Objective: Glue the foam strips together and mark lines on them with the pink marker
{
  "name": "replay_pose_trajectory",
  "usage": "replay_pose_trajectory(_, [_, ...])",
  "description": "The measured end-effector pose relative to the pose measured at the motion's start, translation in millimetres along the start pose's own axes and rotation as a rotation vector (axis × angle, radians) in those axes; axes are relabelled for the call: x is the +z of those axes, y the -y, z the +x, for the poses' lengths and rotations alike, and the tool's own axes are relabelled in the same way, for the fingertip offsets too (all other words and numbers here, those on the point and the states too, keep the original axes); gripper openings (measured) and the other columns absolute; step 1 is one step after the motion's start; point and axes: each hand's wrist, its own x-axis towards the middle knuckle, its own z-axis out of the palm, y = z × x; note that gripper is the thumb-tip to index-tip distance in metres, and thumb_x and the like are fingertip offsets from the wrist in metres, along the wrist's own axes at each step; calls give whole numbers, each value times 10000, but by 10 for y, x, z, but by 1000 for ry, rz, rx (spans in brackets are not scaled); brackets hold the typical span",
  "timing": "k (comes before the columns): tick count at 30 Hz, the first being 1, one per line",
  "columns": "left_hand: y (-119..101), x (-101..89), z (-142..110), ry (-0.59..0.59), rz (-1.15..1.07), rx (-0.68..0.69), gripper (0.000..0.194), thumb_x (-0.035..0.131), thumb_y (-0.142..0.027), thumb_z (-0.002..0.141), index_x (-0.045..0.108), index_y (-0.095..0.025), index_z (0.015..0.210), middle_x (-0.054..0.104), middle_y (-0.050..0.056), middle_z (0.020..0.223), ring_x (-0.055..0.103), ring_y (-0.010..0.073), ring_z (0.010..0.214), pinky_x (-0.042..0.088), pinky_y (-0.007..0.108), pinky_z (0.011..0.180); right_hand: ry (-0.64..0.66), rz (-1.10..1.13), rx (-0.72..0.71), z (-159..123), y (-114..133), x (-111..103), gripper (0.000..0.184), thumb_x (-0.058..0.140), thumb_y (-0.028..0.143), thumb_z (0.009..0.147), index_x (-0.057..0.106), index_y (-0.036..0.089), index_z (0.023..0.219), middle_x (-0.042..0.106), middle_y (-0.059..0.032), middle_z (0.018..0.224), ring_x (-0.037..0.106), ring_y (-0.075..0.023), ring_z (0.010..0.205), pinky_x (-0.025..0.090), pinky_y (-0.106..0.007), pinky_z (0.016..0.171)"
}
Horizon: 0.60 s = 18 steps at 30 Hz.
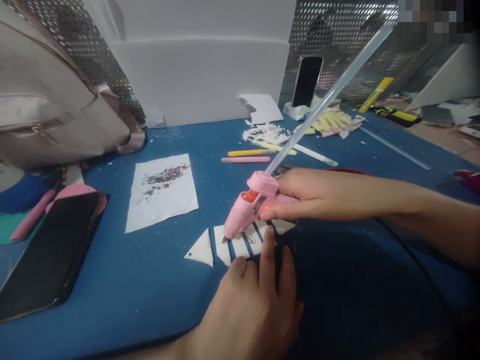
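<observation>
Person's right hand (318, 194), right of centre, has its grip closed around the handle of a pink glue gun (240, 215); long translucent glue stick (330, 97) runs out of its back toward the upper right. Nozzle points down at the row of white cut pieces (240, 247), mid-frame; can't tell if the tip touches. Small light on the gun is glowing orange-red. Left hand (255, 305), bottom centre: grip loose, fingers partly spread, one fingertip (269, 232) on the row; no hold on anything visible. Pieces lie side by side with narrow gaps; triangular white piece (202, 249) with a black dot sits at the left end. All on the blue counter (150, 280). Left of centre: white paper (168, 207) carrying multicoloured bits (167, 176). Black smartphone (52, 250) at left edge. Above the gun: pink pen (245, 160), yellow pen (245, 153), white scraps (267, 133).
</observation>
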Motion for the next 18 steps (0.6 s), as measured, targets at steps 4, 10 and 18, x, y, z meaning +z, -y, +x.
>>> replay_pose_trajectory(4, [-4, 3, -6, 9, -4, -7, 558, 446, -333, 935, 460, -47, 1414, 459, 358, 1403, 693, 249, 674, 574, 381, 562, 16, 2, 11, 9, 9, -3, 302, 479, 389, 1004, 724, 241, 1100, 722, 4, 871, 636, -154, 753, 468, -246, 714])
replay_pose_trajectory(10, [1, -9, -4, 9, -2, -7, 546, 438, -327, 936, 472, -48, 1405, 455, 357, 1403, 692, 243, 663, 576, 378, 558, 14, 23, 3, 6, 37, -14, 293, 473, 367, 1006, 730, 255, 1093, 727, 8, 885, 643, -163, 796, 477, -255, 773])
replay_pose_trajectory(18, [-4, -19, 14, 19, -20, -6, 541, 429, -308, 936, 469, -49, 1409, 439, 355, 1416, 691, 241, 667, 578, 376, 561, -16, 12, 26, 8, 6, 1, 297, 500, 409, 989, 726, 258, 1105, 729, 8, 884, 639, -169, 762, 461, -263, 726])
